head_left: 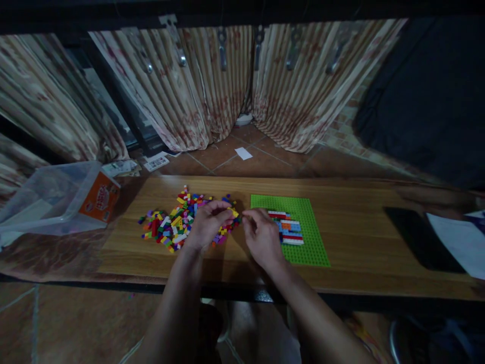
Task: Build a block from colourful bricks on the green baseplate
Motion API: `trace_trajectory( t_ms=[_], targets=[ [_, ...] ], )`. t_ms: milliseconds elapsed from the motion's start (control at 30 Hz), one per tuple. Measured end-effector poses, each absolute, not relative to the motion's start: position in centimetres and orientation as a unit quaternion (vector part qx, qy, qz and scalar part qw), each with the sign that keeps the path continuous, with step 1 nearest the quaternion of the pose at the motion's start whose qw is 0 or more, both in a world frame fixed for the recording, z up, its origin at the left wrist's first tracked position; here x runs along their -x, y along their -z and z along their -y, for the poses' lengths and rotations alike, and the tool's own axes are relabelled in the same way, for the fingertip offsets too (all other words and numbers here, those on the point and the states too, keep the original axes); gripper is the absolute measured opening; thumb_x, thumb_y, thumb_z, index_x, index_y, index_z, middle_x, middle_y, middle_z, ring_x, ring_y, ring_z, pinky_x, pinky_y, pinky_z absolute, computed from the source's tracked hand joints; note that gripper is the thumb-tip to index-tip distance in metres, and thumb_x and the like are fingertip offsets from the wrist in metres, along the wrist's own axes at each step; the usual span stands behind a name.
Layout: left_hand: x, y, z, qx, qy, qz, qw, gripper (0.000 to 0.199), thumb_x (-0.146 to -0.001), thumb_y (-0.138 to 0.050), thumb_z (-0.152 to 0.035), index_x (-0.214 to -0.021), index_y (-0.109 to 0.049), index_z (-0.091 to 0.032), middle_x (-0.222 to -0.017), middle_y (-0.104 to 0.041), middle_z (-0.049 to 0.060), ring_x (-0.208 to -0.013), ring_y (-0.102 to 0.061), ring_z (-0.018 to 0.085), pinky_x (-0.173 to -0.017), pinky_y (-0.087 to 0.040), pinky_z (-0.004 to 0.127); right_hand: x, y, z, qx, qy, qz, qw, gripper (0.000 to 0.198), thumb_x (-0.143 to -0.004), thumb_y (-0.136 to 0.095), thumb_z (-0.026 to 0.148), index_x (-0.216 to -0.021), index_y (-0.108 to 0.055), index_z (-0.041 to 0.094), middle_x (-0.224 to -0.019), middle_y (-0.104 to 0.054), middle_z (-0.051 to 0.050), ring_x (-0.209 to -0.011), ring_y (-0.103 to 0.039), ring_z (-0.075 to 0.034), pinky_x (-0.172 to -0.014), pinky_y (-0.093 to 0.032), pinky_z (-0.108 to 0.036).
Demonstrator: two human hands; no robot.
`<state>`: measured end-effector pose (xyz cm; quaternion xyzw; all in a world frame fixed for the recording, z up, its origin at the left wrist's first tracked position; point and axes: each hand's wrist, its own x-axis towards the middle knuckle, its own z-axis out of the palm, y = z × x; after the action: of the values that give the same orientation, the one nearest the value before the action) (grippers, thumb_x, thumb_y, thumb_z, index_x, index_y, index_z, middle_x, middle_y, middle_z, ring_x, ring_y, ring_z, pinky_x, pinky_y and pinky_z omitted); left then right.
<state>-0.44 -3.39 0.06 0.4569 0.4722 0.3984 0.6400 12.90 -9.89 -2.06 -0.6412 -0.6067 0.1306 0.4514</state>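
My left hand is over the right part of a pile of loose toy bricks, pinching a small yellow brick between thumb and fingers. Close to its right, my right hand has its fingertips pressed together; whatever they may hold is too small or hidden to name. This hand partly covers the left side of a green baseplate. Rows of red, white, blue and orange bricks are fixed on the plate, just right of my right hand.
A clear plastic bin with an orange label stands left of the wooden board. At the right end lie a dark flat object and white paper. Striped curtains hang behind, above a tiled floor.
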Motion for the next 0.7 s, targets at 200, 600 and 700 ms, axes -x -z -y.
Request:
trace_trajectory(
  t_ms=[200, 600, 700],
  targets=[
    [-2.3, 0.0, 4.7, -0.490, -0.386, -0.384, 0.681, 0.024, -0.063, -0.079, -0.025, -0.078, -0.065, -0.013, -0.071, -0.065, -0.001, -0.063, -0.061, 0.009, -0.066, -0.048, 0.023, -15.8, 1.4, 11.4, 0.610, -0.192, 0.574, 0.511, 0.022, -0.093, -0.050, 0.031, -0.099, -0.068, 0.019, -0.090, -0.069, -0.006, -0.081, -0.064, -0.018, -0.074, -0.050, -0.031],
    [-7.0, 1.6, 6.1, -0.613, -0.390, -0.408, 0.553, 0.009, -0.076, -0.064, -0.019, -0.084, -0.068, -0.015, -0.081, -0.067, 0.002, -0.074, -0.060, 0.013, -0.071, -0.047, 0.025, -25.8, 1.7, 15.9, 0.680, -0.322, 0.424, 0.504, 0.025, -0.069, -0.075, 0.042, -0.081, -0.075, 0.021, -0.083, -0.075, -0.005, -0.078, -0.067, -0.021, -0.076, -0.051, -0.035],
    [-7.2, 2.4, 5.8, -0.664, -0.367, -0.439, 0.482, 0.015, -0.078, -0.062, -0.021, -0.090, -0.070, -0.016, -0.089, -0.069, 0.004, -0.079, -0.062, 0.015, -0.073, -0.048, 0.027, -26.7, 2.4, 16.1, 0.690, -0.343, 0.418, 0.482, 0.027, -0.066, -0.076, 0.043, -0.079, -0.075, 0.020, -0.082, -0.075, -0.005, -0.079, -0.067, -0.022, -0.076, -0.051, -0.037]
  ],
)
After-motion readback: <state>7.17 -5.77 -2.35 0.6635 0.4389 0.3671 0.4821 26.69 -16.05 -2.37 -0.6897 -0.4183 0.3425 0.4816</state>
